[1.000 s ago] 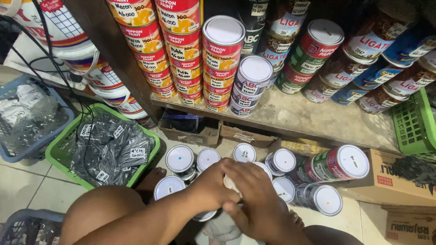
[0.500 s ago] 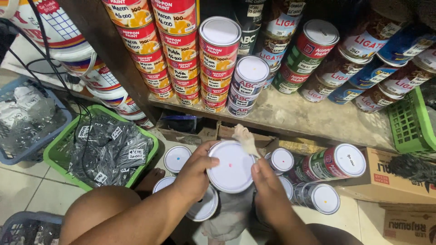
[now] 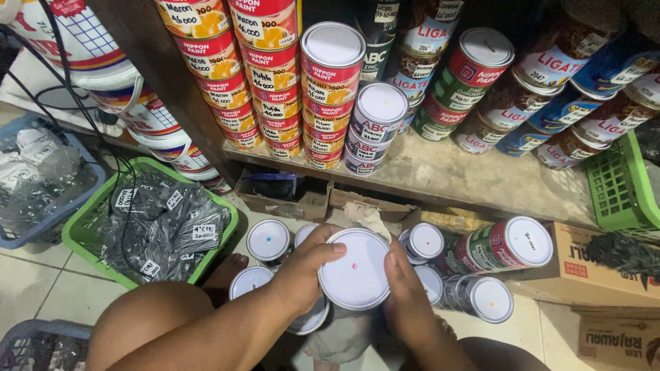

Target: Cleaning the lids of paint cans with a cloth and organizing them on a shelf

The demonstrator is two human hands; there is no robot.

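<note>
Tiled floor [image 3: 27, 288] under a paint shelf [image 3: 467, 175]; left hand [image 3: 302, 271] and right hand [image 3: 405, 302] clasp one white-lidded can [image 3: 355, 268] among seven others.

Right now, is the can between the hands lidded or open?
Lidded: a white lid with a pink dot covers the can, held by left hand and right hand.

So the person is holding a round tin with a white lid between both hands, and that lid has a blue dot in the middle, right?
Not quite. The head view shows both the left hand and the right hand holding the round tin with the white lid, but the dot in the middle of that lid is pink, not blue. A blue dot sits on a smaller white-lidded tin to the left.
</note>
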